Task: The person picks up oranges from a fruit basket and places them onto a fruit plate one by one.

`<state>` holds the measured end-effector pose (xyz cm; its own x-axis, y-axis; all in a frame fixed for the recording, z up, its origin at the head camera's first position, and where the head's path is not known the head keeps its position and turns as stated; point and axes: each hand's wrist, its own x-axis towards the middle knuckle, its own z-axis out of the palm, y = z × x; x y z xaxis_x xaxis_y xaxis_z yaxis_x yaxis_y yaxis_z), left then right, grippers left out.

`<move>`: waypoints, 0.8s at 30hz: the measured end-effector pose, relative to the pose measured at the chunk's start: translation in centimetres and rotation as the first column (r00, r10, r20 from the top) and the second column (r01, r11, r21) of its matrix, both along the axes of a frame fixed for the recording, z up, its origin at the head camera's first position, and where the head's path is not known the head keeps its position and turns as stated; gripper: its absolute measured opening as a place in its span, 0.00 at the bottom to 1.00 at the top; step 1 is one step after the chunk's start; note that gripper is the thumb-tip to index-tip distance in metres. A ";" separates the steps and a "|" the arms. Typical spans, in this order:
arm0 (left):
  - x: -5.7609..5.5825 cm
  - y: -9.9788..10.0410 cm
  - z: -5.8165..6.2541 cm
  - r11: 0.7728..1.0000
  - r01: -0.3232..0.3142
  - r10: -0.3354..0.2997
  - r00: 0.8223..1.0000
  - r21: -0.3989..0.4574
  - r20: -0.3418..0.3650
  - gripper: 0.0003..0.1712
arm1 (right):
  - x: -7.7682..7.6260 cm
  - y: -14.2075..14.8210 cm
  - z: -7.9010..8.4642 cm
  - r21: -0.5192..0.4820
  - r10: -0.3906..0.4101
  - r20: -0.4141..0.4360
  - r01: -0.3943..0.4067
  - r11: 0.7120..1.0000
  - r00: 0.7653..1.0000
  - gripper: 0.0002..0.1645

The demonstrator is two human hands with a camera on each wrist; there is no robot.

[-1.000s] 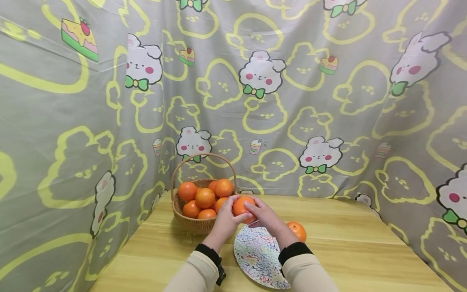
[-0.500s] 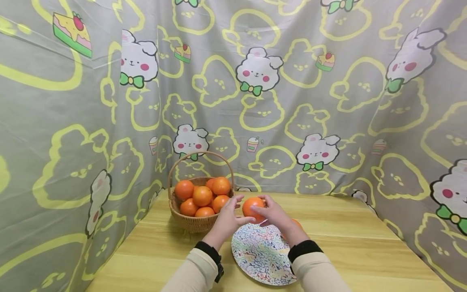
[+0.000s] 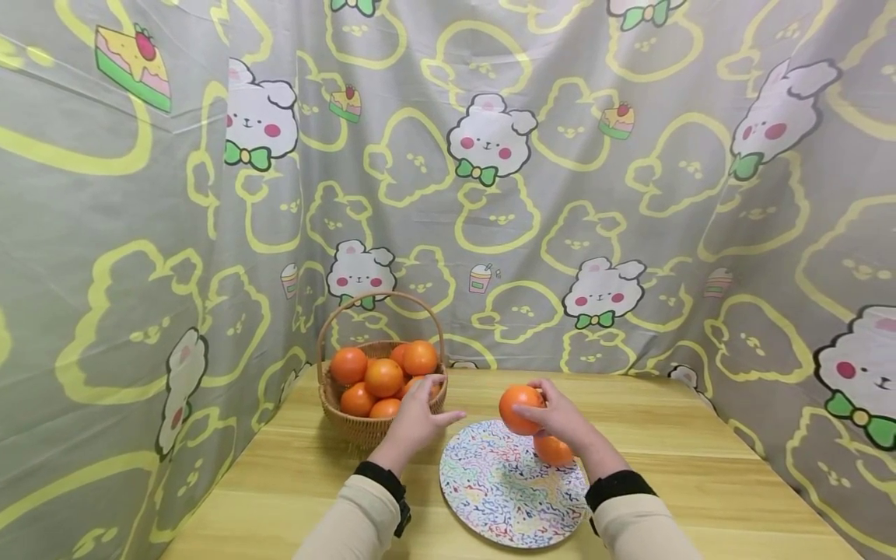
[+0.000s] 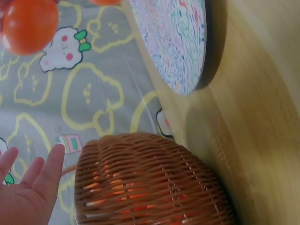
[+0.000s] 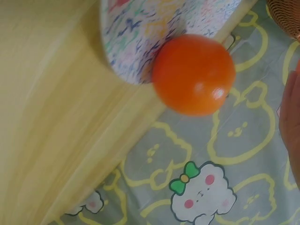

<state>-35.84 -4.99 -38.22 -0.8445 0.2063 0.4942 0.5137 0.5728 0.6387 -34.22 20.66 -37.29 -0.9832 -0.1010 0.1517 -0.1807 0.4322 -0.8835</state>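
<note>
My right hand [image 3: 565, 420] holds an orange [image 3: 519, 408] between thumb and fingers, above the far edge of a round plate [image 3: 504, 498] with a multicoloured squiggle pattern. Another orange [image 3: 553, 449] sits on the plate's right side, partly behind my right wrist; the right wrist view shows this orange [image 5: 194, 75] large against the plate. My left hand [image 3: 413, 424] is in front of the wicker basket [image 3: 360, 429], fingers spread and holding nothing. In the left wrist view its fingers [image 4: 47, 180] rise beside the basket's woven wall [image 4: 154, 183].
Several oranges [image 3: 383, 378] fill the basket, whose tall hoop handle [image 3: 381, 295] arches over them. The wooden table [image 3: 686, 467] extends to both sides. A patterned cloth curtain [image 3: 504, 233] encloses the back and sides.
Both hands were on the orange; my left hand has let go and drawn left. My right hand has carried the orange rightward over the plate. The head view has shifted slightly.
</note>
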 end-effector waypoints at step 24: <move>1.8 1.1 -2.3 0.955 0.017 0.014 0.995 -0.296 0.103 0.36 | 3.0 5.4 -4.2 0.272 -0.014 -0.038 0.024 0.962 0.999 0.39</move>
